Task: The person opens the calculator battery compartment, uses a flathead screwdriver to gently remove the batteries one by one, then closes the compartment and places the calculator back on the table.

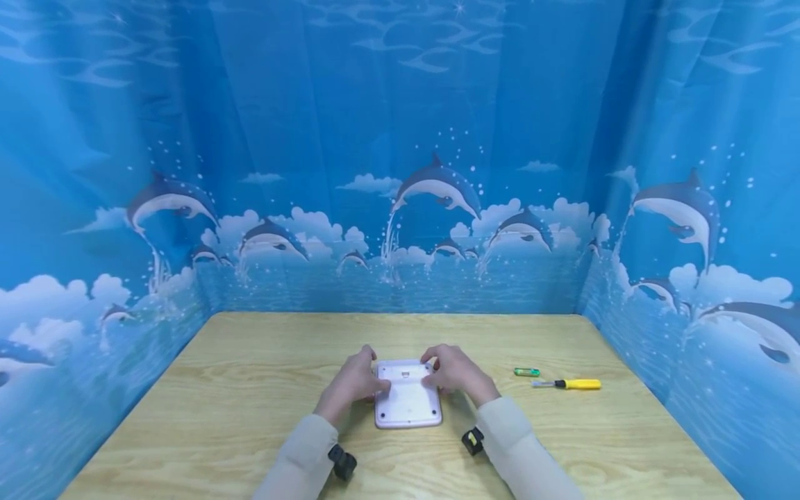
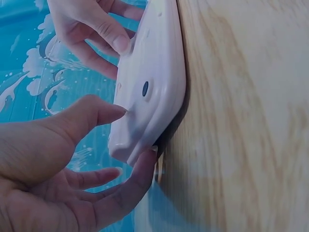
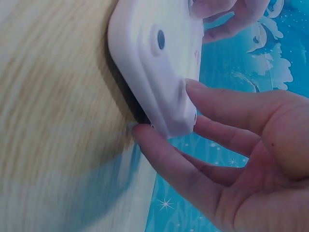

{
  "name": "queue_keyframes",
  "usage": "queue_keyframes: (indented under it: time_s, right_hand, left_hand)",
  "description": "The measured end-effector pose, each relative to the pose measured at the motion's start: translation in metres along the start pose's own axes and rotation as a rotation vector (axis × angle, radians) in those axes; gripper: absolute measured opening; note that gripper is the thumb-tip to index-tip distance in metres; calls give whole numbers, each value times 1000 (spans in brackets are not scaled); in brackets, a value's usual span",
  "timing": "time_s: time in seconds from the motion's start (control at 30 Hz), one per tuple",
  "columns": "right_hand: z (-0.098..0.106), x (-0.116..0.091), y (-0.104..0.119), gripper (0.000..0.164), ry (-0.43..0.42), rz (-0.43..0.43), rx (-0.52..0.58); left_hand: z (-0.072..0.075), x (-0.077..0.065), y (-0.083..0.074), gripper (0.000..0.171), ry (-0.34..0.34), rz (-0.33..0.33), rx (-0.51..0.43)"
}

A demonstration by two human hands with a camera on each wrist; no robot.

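A pale pink calculator [image 1: 407,403] lies back side up at the middle of the table, with dark round feet at its corners and a small battery slot near its far edge. My left hand [image 1: 357,379] grips its left side, the thumb on the back and a fingertip under the rim, as the left wrist view shows. Opposite, my right hand [image 1: 455,369] pinches the right side the same way, its thumb on the raised far part. The right wrist view shows a dark shadow under the calculator's edge [image 3: 128,63]. The key side is hidden underneath.
To the right lie a green battery [image 1: 526,372] and a screwdriver [image 1: 581,384] with a yellow handle, its tip pointing left. The wooden table [image 1: 250,389] is bordered at the back and sides by a blue dolphin-print curtain [image 1: 350,139].
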State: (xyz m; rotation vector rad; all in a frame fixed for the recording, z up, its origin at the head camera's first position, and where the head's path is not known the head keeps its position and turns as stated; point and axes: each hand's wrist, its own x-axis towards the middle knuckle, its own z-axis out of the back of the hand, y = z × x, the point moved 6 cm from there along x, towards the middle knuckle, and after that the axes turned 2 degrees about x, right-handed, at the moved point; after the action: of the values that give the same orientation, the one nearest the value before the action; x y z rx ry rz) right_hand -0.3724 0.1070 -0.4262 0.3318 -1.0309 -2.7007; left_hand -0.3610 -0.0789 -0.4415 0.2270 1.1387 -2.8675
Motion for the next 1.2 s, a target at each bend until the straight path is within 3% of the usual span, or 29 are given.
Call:
queue_keyframes:
  time_s: [0.27, 0.53, 0.63, 0.93, 1.2]
  right_hand:
    - [-4, -2, -3, 44, 0, 5, 3]
    - [-4, -2, -4, 42, -4, -16, 10]
    - [-4, -1, -4, 43, -2, -17, 14]
    - [-5, 0, 0, 44, -3, -30, 10]
    - [-5, 0, 2, 44, -22, -24, -16]
  left_hand:
    - [-1, -1, 1, 71, 5, 33, 11]
    - [-1, -6, 3, 35, 48, 38, 80]
    - [-1, -7, 4, 29, 74, 38, 71]
    - [-3, -5, 5, 27, 116, 24, 53]
    - [2, -9, -1, 25, 112, -12, 52]
